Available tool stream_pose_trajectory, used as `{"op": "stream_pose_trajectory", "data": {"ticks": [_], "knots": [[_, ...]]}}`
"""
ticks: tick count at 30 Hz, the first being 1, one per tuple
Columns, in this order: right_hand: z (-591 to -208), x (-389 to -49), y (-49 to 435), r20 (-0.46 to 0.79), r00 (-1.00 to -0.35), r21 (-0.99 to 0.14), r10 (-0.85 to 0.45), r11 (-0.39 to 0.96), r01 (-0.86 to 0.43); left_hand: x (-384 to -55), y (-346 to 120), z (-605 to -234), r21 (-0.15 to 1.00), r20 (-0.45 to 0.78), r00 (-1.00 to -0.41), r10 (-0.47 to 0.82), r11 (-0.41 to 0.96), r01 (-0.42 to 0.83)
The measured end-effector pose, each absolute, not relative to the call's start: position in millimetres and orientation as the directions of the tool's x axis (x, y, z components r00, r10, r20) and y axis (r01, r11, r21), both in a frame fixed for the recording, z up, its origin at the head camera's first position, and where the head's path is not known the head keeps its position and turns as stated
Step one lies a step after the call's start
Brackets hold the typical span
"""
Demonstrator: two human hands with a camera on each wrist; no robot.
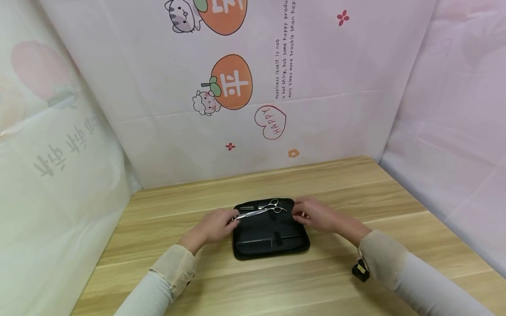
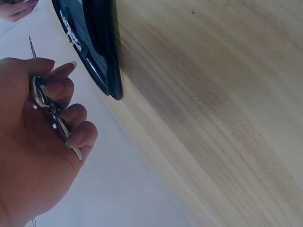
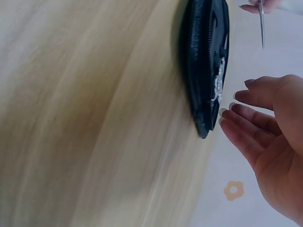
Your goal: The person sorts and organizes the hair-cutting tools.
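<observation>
A black zip case point(image 1: 253, 228) lies unfolded on the table, with a dark comb point(image 1: 254, 243) along its near side. One pair of scissors point(image 1: 274, 202) lies in its far part, finger rings to the right. My left hand point(image 1: 216, 224) is at the case's left edge and grips a second pair of scissors point(image 2: 47, 101) by the handles, fingers curled round them. The slim blade of that pair point(image 3: 262, 28) points right, over the case. Beside the case's right edge is my right hand point(image 1: 316, 213), fingers loosely bent and holding nothing point(image 3: 265, 127).
Under the case is a wood-grain table point(image 1: 178, 197). A printed white cloth point(image 1: 189, 145) hangs behind it, and more cloth closes off the left and right sides. A small black device point(image 1: 360, 271) hangs at the right wrist.
</observation>
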State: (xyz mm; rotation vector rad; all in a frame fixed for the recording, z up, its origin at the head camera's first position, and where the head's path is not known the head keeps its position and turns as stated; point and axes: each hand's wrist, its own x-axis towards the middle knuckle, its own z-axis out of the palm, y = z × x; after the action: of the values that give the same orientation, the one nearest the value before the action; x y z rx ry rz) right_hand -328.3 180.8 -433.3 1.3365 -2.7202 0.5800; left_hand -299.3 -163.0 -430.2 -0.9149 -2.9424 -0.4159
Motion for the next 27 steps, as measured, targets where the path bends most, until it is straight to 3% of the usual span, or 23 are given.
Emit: {"op": "stream_pose_trajectory", "data": {"ticks": [6,15,27], "knots": [[-445.0,-326.5,182.9,0.163,-0.622,-0.214,-0.766,0.588,-0.78,-301.3,-163.3,-433.1,0.246,0.073,-0.84,0.538,0.807,0.537],[-457.3,-316.2,186.6,-0.086,-0.736,-0.25,-0.671,0.73,-0.636,-303.7,-162.3,-438.8,0.257,0.043,-0.856,0.516,0.822,0.508],[-466.1,-309.4,188.2,-0.119,-0.74,-0.265,-0.661,0.74,-0.618,-307.6,-160.6,-445.2,0.24,0.047,-0.847,0.529,0.818,0.524]]}}
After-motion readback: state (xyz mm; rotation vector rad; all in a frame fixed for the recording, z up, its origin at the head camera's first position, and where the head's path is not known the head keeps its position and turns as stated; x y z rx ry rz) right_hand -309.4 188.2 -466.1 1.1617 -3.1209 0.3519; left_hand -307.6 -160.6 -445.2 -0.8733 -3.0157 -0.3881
